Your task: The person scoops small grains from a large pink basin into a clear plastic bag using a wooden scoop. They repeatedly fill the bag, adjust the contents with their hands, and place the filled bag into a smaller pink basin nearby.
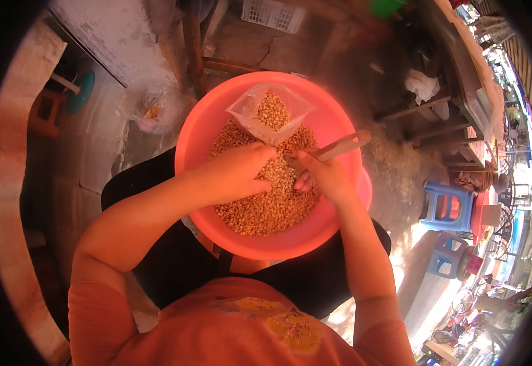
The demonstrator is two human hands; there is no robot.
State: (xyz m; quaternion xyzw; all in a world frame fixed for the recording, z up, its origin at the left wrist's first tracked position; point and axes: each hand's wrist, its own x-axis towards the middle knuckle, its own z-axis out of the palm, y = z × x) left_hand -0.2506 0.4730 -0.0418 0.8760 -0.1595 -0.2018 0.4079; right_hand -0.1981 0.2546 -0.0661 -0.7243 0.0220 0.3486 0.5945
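Note:
A wide pink plastic basin (197, 137) sits over my lap, holding a heap of dried yellow kernels (252, 219) that look like corn. On the heap's far side stands a clear plastic bag (243, 112), mouth open and partly filled with the same kernels. My left hand (243, 171) reaches in below the bag, thumb spread from the curled fingers; fingertips touching the bag or kernels are partly hidden. In my right hand (323, 176) is a scoop or spoon with a wooden-looking handle (346, 145), which slants up over the basin's right rim. Its head is mostly hidden.
Beyond the basin lies a white plastic crate (273, 16). A crumpled clear bag (151, 112) is at the left. Wooden table framing (435, 126) and blue plastic stools (449, 206) stand to the right. An orange stool (46, 112) is at the far left.

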